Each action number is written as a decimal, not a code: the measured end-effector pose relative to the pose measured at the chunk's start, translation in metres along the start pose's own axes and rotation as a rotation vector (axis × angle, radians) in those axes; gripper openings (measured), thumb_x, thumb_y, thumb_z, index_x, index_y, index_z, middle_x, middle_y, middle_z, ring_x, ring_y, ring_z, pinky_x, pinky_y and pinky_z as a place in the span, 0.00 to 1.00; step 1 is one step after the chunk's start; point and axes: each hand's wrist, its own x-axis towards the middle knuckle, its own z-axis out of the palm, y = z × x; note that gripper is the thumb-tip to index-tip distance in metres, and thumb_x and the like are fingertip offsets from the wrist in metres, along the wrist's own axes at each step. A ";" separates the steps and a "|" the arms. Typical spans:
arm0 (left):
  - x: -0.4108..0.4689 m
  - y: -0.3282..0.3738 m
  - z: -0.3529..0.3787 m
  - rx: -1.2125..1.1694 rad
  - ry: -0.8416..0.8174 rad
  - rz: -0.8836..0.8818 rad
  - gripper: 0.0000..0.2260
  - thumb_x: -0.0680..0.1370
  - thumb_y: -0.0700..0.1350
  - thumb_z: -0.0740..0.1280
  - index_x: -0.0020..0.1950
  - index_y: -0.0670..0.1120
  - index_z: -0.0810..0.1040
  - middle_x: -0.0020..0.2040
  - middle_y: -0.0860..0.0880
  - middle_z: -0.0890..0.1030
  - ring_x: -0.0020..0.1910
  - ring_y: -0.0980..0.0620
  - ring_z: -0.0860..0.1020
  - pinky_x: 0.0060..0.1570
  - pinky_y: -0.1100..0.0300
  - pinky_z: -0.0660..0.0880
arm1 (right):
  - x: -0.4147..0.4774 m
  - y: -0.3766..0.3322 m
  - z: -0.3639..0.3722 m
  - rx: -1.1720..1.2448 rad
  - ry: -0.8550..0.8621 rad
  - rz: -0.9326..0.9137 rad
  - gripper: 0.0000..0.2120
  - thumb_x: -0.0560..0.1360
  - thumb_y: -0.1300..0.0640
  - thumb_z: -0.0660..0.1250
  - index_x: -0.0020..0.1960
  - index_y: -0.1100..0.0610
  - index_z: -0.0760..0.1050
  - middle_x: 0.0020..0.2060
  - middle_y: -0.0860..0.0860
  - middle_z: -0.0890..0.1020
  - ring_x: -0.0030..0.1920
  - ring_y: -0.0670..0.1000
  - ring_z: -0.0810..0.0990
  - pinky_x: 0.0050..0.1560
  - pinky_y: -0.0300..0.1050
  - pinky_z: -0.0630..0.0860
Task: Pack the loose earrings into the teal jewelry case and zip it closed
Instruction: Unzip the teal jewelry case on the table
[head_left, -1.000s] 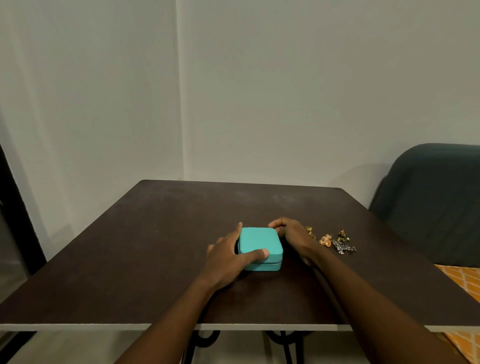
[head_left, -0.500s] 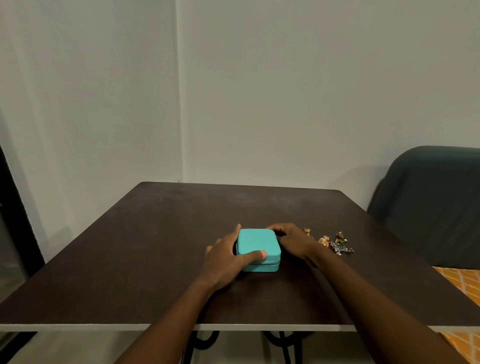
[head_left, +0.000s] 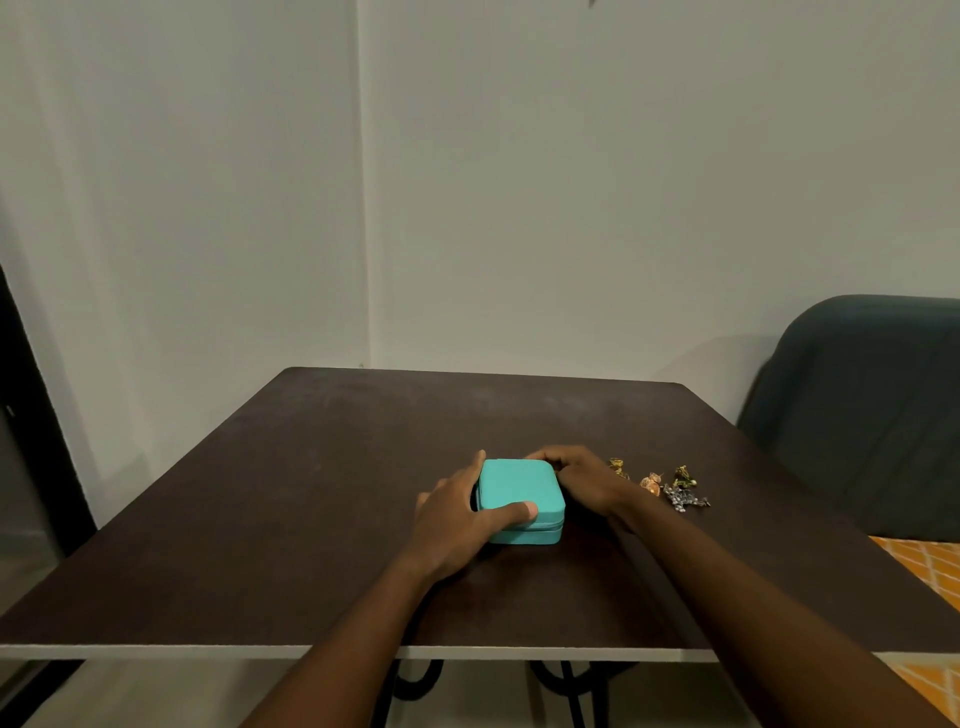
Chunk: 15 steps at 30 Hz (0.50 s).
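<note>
Between the clasping left hand (head_left: 457, 519) and right hand (head_left: 582, 480) sits the teal case (head_left: 519, 491), earrings (head_left: 670, 486) at its 3 o'clock, nearer the right.

The left hand (head_left: 457, 512) covers the left side of the teal case (head_left: 519, 491), so that side cannot be seen. The right hand (head_left: 582, 480) curls at the case's far right corner. Its fingertips are hidden, so I cannot tell if they pinch anything. The earrings (head_left: 670, 486) are too small to count. The dark chair (head_left: 872, 415) is cut off at the right edge.
</note>
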 end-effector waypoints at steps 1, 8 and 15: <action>0.000 0.000 0.000 -0.001 0.000 0.002 0.44 0.72 0.68 0.69 0.82 0.55 0.54 0.76 0.52 0.68 0.71 0.50 0.66 0.71 0.49 0.63 | 0.002 0.000 0.000 -0.001 -0.004 0.001 0.19 0.80 0.72 0.55 0.59 0.60 0.81 0.54 0.54 0.84 0.54 0.53 0.83 0.51 0.45 0.82; 0.001 -0.002 0.001 -0.002 -0.004 -0.003 0.46 0.70 0.70 0.68 0.82 0.55 0.54 0.76 0.52 0.68 0.72 0.50 0.65 0.72 0.48 0.62 | 0.008 0.000 -0.006 -0.071 -0.060 0.081 0.18 0.80 0.73 0.55 0.61 0.64 0.79 0.57 0.59 0.83 0.57 0.57 0.82 0.58 0.51 0.81; 0.004 -0.004 0.003 0.024 -0.007 0.001 0.45 0.72 0.69 0.68 0.83 0.55 0.53 0.77 0.53 0.67 0.72 0.50 0.65 0.69 0.51 0.60 | 0.011 -0.011 -0.021 -0.245 -0.162 0.150 0.16 0.83 0.65 0.56 0.65 0.60 0.78 0.61 0.56 0.82 0.58 0.53 0.81 0.55 0.42 0.80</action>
